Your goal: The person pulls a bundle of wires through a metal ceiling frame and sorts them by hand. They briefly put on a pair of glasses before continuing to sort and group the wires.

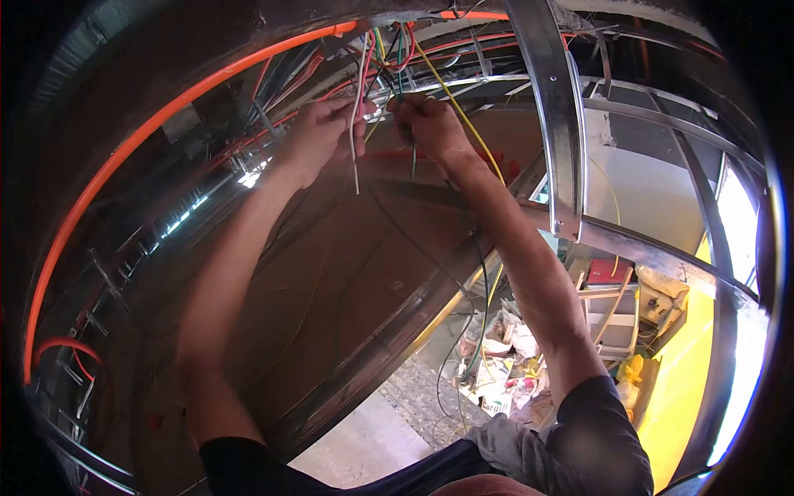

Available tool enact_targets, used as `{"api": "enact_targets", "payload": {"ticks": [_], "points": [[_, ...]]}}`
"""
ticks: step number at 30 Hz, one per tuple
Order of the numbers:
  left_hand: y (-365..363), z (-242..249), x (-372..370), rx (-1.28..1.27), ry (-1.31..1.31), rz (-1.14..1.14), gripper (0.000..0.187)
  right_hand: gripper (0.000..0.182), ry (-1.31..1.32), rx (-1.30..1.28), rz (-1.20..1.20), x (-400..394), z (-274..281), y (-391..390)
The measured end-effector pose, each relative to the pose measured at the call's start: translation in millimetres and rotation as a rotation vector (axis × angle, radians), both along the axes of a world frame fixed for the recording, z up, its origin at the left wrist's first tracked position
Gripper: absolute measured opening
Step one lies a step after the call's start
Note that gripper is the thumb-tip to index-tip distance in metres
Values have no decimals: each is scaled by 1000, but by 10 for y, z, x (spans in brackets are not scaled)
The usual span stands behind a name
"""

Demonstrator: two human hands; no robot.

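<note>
Several electrical wires hang from the ceiling at the top centre, among them a white wire point(356, 157), red wires point(405, 58) and a green wire point(413, 161). My left hand point(322, 136) is raised to them, its fingers pinched among the strands. Across its fingertips runs the white wire, its end hanging below. Beside it, my right hand point(434, 132) has its fingers closed round wire, and the green wire's end sticks out beneath. The fingertips of the two hands nearly meet; exactly which strands lie between them is hard to make out. A yellow-green wire point(459, 112) passes behind my right wrist.
An orange conduit point(136, 136) curves along the left. To the right of my hands, a metal stud point(558, 124) hangs down close to my right forearm. Brown ceiling board point(331, 256) lies behind my arms. Far below are bags and debris point(504, 355) and a yellow panel point(686, 388).
</note>
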State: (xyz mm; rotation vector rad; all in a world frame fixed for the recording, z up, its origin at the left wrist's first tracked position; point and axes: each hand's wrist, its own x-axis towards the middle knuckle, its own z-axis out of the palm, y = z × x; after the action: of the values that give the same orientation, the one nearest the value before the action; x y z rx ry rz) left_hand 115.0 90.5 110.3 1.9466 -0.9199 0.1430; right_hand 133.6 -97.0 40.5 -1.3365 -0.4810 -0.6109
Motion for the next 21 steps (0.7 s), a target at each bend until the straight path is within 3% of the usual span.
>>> {"api": "enact_targets", "payload": {"ticks": [2, 4, 21], "points": [[-4, 8, -19, -4, 12, -2, 27, 24, 4, -62, -36, 44, -14, -20], [-3, 25, -45, -13, 24, -4, 27, 25, -82, -153, -220, 82, -30, -17], [6, 155, -7, 64, 101, 1, 29, 29, -59, -218, -277, -50, 2, -74]]}}
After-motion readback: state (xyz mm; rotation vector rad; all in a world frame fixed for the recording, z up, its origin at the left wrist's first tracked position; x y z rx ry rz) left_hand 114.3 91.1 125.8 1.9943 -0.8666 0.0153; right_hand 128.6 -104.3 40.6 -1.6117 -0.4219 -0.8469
